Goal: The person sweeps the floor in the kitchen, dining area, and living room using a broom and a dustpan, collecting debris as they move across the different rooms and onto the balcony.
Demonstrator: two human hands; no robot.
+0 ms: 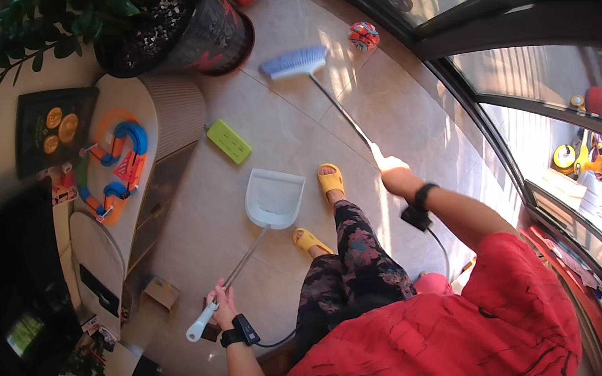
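My right hand (397,176) grips the pale upper handle of a broom (340,106). Its blue-bristled head (295,63) rests at the far side of the tiled floor, near a large plant pot. In my left hand (223,305) is the long metal handle of a dustpan (240,258), held just below its light grip end. The white dustpan (276,196) lies on the floor, with a little fine debris that I cannot make out in its pan. A yellow slide sandal (330,181) stands to its right.
A green box-like object (229,141) lies beyond the dustpan. A patterned ball (363,37) sits by the glass door frame (434,66). The potted plant (208,32) stands at the far left of the broom. A low cabinet (172,105) carries a toy track (114,169). A small cardboard box (160,295) is at left.
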